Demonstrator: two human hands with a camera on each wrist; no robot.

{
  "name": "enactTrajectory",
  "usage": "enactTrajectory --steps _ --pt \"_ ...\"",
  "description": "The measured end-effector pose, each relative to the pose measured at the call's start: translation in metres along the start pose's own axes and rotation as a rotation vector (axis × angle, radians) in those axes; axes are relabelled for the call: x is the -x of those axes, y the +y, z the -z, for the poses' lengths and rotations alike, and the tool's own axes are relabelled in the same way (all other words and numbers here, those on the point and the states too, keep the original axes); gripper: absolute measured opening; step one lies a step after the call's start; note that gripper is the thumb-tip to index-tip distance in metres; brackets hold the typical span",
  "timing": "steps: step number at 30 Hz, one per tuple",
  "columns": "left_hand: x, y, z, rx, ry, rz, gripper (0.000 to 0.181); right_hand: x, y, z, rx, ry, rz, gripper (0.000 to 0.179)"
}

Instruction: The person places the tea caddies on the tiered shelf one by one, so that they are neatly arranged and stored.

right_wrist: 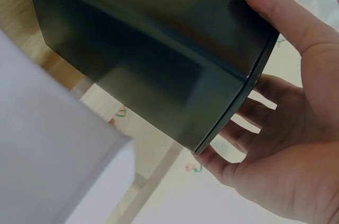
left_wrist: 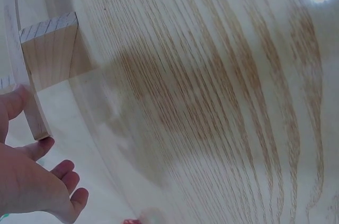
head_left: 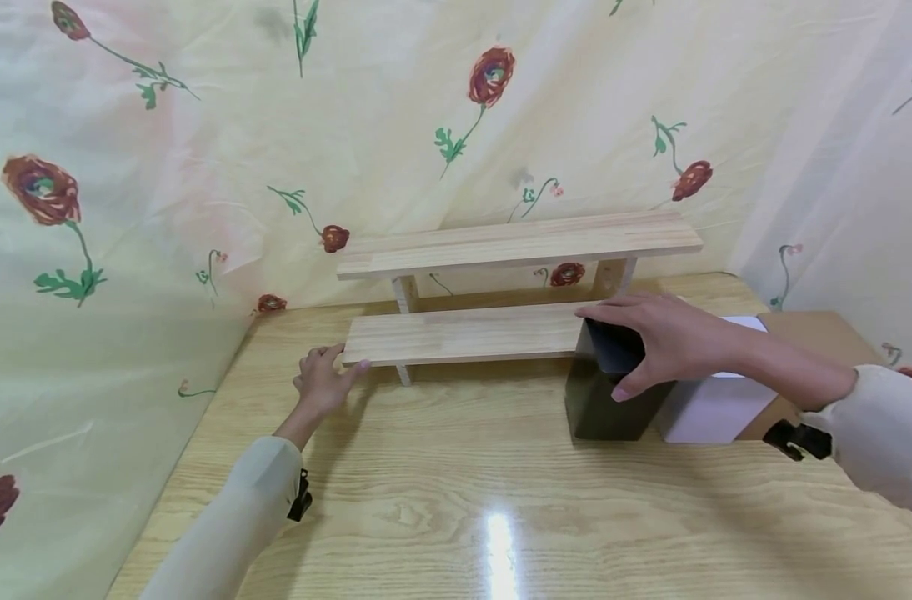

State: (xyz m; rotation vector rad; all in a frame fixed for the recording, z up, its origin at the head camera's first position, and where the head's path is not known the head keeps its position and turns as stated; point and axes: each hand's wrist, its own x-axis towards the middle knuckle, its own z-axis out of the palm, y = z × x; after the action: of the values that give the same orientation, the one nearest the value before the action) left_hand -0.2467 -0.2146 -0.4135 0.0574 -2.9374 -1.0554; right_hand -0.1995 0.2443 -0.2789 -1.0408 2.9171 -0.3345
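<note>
A two-tier shelf of pale wood [head_left: 463,335] stands on the table against the wall. At the left end of its lower board, my left hand [head_left: 324,379] pinches the corner between thumb and index finger; the other fingers curl loosely, as the left wrist view shows beside the board [left_wrist: 34,110]. My right hand [head_left: 669,333] spans the top of a tall, dark rectangular box [head_left: 606,408], gripping it with the thumb on one side and the fingers on the opposite one. The box [right_wrist: 132,70] stands upright before the lower board's right end, overlapping it in the head view.
Right of the dark box stands a white box [head_left: 704,408], with a brown cardboard box [head_left: 819,333] beside it. The shelf's upper board [head_left: 516,242] lies above and behind the lower one. Flower-printed sheeting [head_left: 396,125] covers the walls round the wooden table [head_left: 426,467].
</note>
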Motion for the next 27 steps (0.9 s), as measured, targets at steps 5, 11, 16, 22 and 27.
enactTrajectory --steps 5,11,16,22,27 --pt "-0.001 -0.001 -0.001 -0.006 -0.006 0.004 0.072 -0.008 -0.005 0.005 -0.017 -0.001 0.015 0.098" --pt "0.0 0.0 0.0 -0.006 -0.004 0.004 0.072 -0.019 -0.017 0.011 0.003 0.001 0.038 0.099" --pt "0.0 0.003 0.001 -0.013 -0.006 0.004 0.072 -0.025 -0.023 0.016 -0.024 -0.008 0.042 0.098" --pt "0.0 0.005 0.002 -0.019 -0.009 0.006 0.071 -0.035 -0.031 0.022 -0.024 -0.011 0.051 0.099" --pt "-0.001 0.005 0.002 -0.029 -0.011 0.019 0.072 -0.049 -0.041 0.029 0.01 0.01 0.079 0.097"
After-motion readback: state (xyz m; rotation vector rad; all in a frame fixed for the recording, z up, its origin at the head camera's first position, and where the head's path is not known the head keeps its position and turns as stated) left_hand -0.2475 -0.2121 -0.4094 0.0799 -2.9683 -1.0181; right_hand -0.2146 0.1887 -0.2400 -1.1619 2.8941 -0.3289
